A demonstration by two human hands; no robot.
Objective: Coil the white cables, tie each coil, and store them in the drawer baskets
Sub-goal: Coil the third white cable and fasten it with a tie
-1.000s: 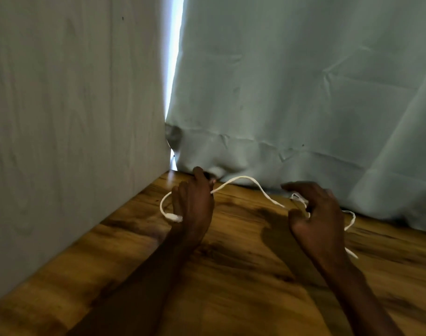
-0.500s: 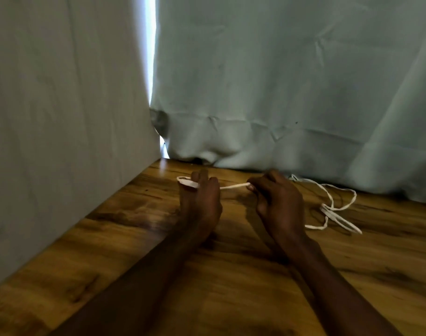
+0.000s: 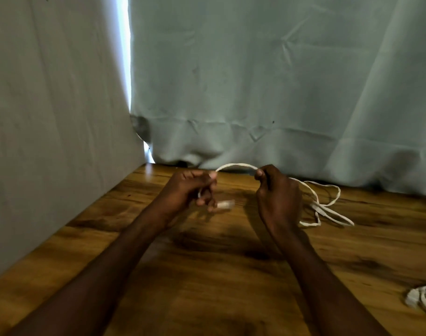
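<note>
A flat white cable (image 3: 236,165) arches between my two hands above the wooden table (image 3: 207,275). My left hand (image 3: 191,189) grips the cable near its end, and the pale plug (image 3: 225,204) hangs blurred just below its fingers. My right hand (image 3: 277,192) pinches the cable further along. The rest of the cable (image 3: 328,209) trails in loose loops on the table to the right of that hand. No drawer or basket is in view.
A pale wooden panel (image 3: 56,129) walls off the left side. A grey-green curtain (image 3: 279,81) hangs along the back edge of the table. Another bundle of white cable (image 3: 425,301) lies at the right edge, partly cut off.
Both hands have lifted and turned, and the stretch of cable between them now bows upward. The plug end now hangs below my left hand. The view has shifted, bringing the bundle at right into sight.
</note>
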